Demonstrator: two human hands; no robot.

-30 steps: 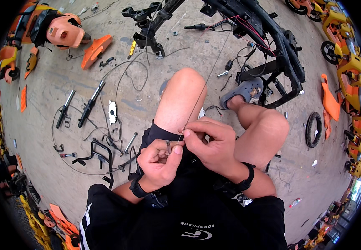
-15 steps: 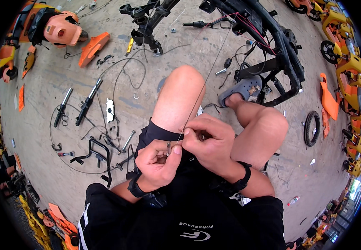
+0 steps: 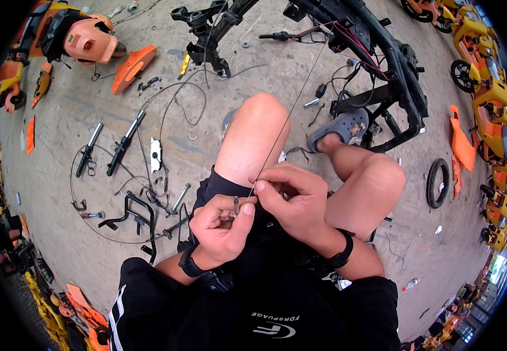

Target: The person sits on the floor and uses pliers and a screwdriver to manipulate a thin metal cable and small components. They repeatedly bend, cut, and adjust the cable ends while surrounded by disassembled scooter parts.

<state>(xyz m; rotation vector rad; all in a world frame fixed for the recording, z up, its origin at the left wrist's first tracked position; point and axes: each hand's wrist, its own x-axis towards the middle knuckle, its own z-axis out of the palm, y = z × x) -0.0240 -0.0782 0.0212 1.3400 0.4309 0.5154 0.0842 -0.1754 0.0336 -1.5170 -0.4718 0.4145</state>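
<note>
The right hand pinches a thin cable beside the left hand, clamped on a small ferrule.

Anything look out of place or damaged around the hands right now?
Nothing damaged at the hands: the left hand pinches a small metal ferrule, the right hand the thin steel cable. Odd only: black fork tubes, bolts and loose cables lie scattered across the concrete floor.

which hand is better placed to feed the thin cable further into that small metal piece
Probably the right hand: its fingertips already pinch the thin cable just above the small metal piece. The left hand grips that piece, so it looks better kept as the steadying hand.
</note>
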